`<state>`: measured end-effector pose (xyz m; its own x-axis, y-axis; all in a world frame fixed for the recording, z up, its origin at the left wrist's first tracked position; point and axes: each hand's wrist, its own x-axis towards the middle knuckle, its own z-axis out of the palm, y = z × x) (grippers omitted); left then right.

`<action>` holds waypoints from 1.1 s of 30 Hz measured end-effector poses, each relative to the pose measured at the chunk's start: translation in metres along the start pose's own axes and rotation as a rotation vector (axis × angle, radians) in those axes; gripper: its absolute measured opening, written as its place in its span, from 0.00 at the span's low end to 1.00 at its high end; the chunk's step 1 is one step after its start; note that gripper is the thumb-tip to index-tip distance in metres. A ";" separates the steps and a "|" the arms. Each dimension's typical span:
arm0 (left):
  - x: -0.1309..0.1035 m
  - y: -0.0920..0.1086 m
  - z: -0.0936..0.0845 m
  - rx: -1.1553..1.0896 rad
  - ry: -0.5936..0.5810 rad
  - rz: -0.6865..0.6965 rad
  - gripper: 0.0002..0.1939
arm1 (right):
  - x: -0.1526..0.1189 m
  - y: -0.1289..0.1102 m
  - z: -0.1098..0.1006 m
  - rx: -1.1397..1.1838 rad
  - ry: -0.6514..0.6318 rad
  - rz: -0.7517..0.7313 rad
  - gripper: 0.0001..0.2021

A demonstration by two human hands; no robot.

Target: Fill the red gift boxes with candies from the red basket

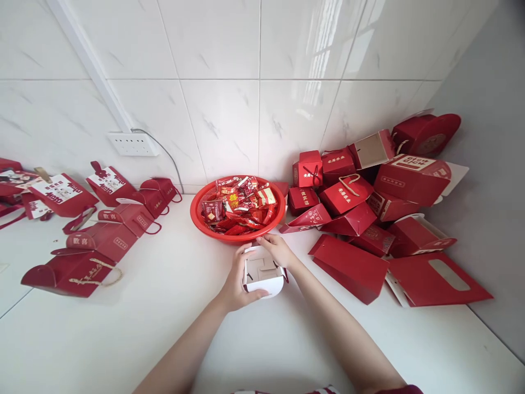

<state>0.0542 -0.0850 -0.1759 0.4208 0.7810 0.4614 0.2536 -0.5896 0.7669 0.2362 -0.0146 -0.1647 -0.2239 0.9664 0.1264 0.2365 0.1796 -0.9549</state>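
Between my hands is a small gift box (262,271) with its top open; its white inside and folded bottom flaps face up, and no sweets show in it. My left hand (238,282) grips the box's left side, with the thumb along the near edge. At the far right corner, my right hand (278,249) has its fingers closed on the rim. Just beyond the box stands a red plastic basket (197,219), heaped with wrapped sweets (238,202) in red, maroon and cream packets.
Many red gift boxes (346,194) lie piled at the right against the wall. A row of closed red boxes (118,235) runs along the left, with white-fronted boxes (61,191) farther left. A socket strip (133,144) with a cable is on the tiled wall.
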 end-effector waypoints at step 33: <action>0.000 -0.027 -0.003 -0.325 -0.103 -0.149 0.60 | -0.007 -0.026 -0.011 -0.276 -0.106 -0.061 0.19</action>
<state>0.0444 -0.0681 -0.1951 0.4897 0.8190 0.2990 0.0361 -0.3618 0.9316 0.2416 -0.0242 -0.1378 -0.3390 0.9305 0.1386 0.4643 0.2936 -0.8356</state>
